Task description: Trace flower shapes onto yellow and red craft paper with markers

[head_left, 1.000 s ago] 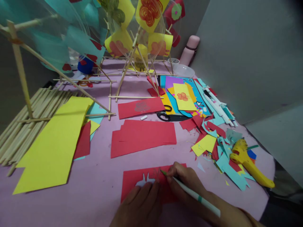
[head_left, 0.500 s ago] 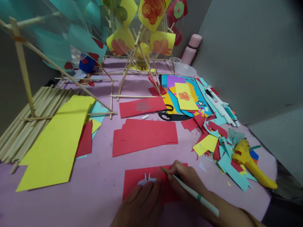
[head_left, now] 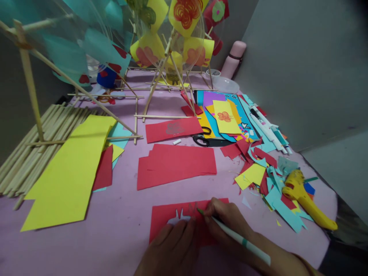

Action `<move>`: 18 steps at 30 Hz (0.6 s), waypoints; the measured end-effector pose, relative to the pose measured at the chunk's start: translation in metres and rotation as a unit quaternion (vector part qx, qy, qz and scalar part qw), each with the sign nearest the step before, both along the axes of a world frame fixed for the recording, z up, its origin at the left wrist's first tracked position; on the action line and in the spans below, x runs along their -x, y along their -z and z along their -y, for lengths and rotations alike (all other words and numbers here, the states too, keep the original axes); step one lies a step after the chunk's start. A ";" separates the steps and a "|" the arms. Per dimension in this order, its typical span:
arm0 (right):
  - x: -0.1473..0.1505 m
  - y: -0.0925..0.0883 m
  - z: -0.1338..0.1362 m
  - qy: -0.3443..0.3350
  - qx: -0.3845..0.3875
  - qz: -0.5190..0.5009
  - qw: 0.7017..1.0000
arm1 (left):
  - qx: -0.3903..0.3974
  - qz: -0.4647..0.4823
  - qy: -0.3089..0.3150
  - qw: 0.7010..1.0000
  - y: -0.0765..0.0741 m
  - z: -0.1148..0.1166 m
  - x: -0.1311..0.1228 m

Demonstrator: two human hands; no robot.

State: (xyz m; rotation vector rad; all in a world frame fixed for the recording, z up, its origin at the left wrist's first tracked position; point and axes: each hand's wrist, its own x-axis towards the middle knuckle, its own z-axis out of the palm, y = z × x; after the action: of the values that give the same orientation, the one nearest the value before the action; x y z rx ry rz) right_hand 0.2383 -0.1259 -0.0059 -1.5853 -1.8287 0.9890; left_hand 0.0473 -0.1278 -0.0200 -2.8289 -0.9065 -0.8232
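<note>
Near the front edge lies a red paper (head_left: 161,218). My left hand (head_left: 174,247) rests on it with fingers laid flat, partly over a pale shape (head_left: 179,219) with two thin points; I cannot tell whether it is a cut-out or a hole. To the right of it, my right hand (head_left: 227,220) is closed around a white felt-tip pen (head_left: 234,234) with a green tip. That tip meets the paper beside faint drawn zigzag lines (head_left: 192,207). Behind both hands lie stacked red paper strips (head_left: 176,165) and another red strip (head_left: 174,129) bearing a dark scribbled drawing.
Yellow paper sheets (head_left: 69,172) and wooden sticks (head_left: 43,142) lie left. Stick frames (head_left: 155,92) with decorated paper wheels stand behind. Black-handled scissors (head_left: 201,141), paper scraps (head_left: 253,172), a yellow glue gun (head_left: 309,205) and several markers (head_left: 267,128) lie right; a pink bottle (head_left: 232,59) stands behind.
The pen tip has shifted slightly right and down, and the drawn line has grown a little. My left hand stays put on the paper.
</note>
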 end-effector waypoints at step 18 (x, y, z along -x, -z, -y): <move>-0.002 0.001 0.001 -0.019 0.000 0.000 1.000 | -0.017 0.026 -0.009 0.999 0.005 -0.001 -0.002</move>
State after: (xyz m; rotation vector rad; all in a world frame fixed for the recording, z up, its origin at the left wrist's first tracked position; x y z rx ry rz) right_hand 0.2403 -0.1268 -0.0066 -1.5569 -1.8644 1.0060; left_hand 0.0495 -0.1265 -0.0255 -2.7786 -0.9132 -0.9058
